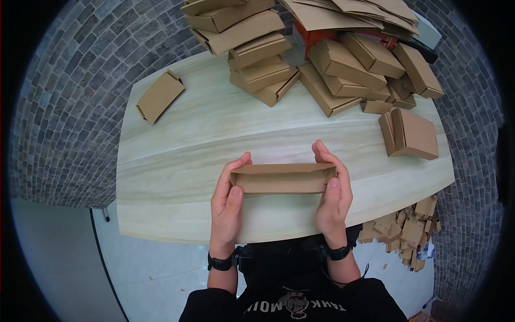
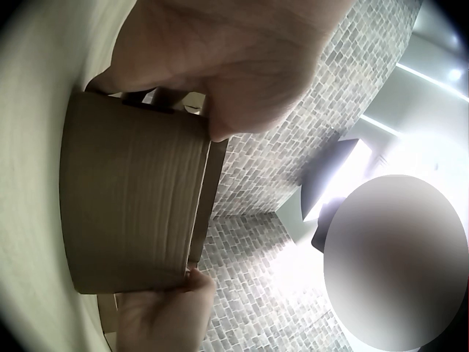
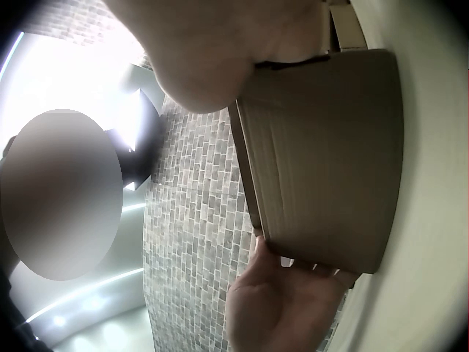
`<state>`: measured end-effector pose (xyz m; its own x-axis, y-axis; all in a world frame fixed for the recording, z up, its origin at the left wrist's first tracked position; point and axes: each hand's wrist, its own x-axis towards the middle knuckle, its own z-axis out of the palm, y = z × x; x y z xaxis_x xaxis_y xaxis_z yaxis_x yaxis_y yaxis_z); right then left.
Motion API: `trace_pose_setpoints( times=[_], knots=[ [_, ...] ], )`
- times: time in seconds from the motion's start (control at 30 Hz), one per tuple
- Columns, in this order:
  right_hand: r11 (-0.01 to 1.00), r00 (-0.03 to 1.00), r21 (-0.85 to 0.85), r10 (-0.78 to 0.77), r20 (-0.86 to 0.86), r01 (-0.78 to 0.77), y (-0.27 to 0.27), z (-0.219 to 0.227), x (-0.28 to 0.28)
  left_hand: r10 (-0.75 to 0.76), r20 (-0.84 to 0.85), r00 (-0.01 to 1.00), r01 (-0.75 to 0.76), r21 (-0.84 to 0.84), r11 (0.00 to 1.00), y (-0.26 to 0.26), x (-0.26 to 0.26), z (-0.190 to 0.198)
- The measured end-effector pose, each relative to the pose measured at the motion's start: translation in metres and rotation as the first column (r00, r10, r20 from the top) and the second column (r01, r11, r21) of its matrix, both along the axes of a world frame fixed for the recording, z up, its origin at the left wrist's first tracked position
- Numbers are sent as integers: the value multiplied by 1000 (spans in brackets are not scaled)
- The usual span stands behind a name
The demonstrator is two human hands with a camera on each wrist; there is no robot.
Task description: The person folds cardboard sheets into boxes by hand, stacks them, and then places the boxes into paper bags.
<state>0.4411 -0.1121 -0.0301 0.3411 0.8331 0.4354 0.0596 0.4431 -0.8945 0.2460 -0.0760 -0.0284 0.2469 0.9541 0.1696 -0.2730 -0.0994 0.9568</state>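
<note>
Between the two hands stands a small brown cardboard box, its long open side facing up towards the head camera. At its left end the left hand grips the box, thumb on the near edge and fingers reaching along the end. The right hand holds the opposite end the same way. Both wrist views show the box's plain broad wall, close over the pale tabletop. The fingers on the far side are partly hidden by the box in those views.
A single folded box lies at the table's left. Stacked boxes and a heap of closed boxes fill the back, beside flat cardboard sheets. Two boxes sit at the right; cardboard scraps pile on the floor.
</note>
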Motion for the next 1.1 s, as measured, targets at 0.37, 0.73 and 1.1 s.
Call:
trace_pose_setpoints(
  times=[0.37, 0.73, 1.1],
  knots=[
    [992, 988, -6, 121, -93, -122, 1, -3, 10, -13, 6, 1000, 13, -11, 1000, 1, 0, -1],
    [999, 993, -4, 50, -106, -50, -3, -16, 9, 96, -71, 993, -93, 51, 994, -5, 1, -8],
    [981, 993, -149, 119, -20, -120, -13, 8, 8, 161, -696, 699, 292, 485, 825, 13, -18, 56]
  ],
)
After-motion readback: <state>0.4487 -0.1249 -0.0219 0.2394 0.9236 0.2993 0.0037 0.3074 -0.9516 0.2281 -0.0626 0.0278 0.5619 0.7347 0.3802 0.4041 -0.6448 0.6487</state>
